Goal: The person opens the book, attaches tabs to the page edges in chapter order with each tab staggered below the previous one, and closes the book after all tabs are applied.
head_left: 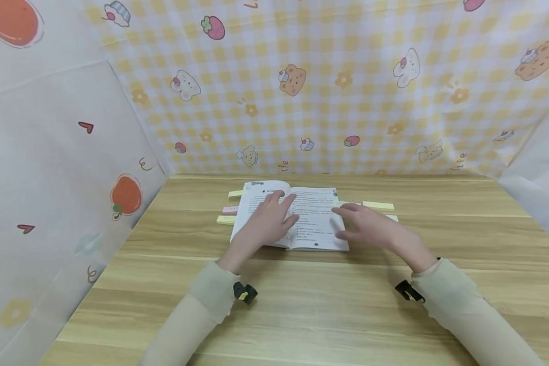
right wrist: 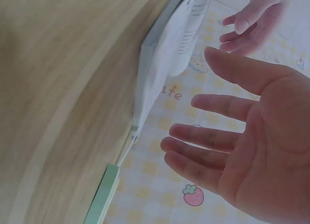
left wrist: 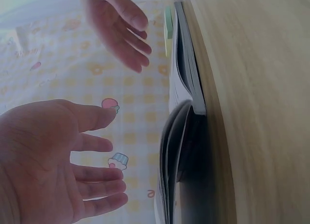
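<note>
An open book (head_left: 312,223) with printed pages lies on the wooden table, its left pages arched up near the spine. My left hand (head_left: 269,218) is above the left page, fingers spread and holding nothing. In the left wrist view, a gap shows between that hand (left wrist: 63,161) and the book (left wrist: 167,161). Over the book's right edge hovers my right hand (head_left: 370,223), its fingers extended and nothing in them. The right wrist view shows this hand (right wrist: 261,137) apart from the pages (right wrist: 162,64). Part of the left page is hidden behind the left hand.
Paper tabs stick out at both sides of the book: a pink tab (head_left: 231,209) and yellow ones on the left, a yellow tab (head_left: 378,206) and a green tab (head_left: 392,218) on the right. A patterned cloth (head_left: 325,112) hangs behind the table (head_left: 311,305).
</note>
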`<state>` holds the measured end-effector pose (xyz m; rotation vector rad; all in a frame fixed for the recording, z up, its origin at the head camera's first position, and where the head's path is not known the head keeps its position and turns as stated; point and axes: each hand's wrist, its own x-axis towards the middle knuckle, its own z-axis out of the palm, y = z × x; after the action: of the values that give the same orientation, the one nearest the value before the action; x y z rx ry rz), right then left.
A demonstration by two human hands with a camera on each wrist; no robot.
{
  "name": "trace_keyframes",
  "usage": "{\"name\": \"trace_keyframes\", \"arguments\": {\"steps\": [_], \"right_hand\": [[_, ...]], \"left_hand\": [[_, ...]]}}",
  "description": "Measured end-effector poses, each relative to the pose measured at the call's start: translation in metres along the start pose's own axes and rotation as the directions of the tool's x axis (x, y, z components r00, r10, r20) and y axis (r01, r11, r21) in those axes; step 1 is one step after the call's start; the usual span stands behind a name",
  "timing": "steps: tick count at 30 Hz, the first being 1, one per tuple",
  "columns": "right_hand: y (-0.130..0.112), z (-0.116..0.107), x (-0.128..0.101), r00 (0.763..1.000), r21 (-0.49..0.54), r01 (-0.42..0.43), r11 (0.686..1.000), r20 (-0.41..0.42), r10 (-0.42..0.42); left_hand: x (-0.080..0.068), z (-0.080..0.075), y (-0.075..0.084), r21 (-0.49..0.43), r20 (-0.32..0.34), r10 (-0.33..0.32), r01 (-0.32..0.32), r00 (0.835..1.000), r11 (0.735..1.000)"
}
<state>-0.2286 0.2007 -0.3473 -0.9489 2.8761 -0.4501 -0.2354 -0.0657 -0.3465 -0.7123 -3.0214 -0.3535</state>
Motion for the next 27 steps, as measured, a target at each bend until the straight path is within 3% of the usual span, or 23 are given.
{"name": "trace_keyframes", "arguments": {"steps": [21, 27], "right_hand": [[0.001, 0.013, -0.004, 0.992, 0.013, 0.052, 0.999, 0.111, -0.054], [0.002, 0.011, -0.005, 0.990, -0.025, 0.064, 0.998, 0.126, -0.061]], "left_hand": [[-0.031, -0.002, -0.025, -0.047, 0.001, -0.019, 0.019, 1.000, 0.999], [-0.040, 0.000, -0.034, -0.046, 0.001, -0.014, 0.014, 1.000, 0.999]]}}
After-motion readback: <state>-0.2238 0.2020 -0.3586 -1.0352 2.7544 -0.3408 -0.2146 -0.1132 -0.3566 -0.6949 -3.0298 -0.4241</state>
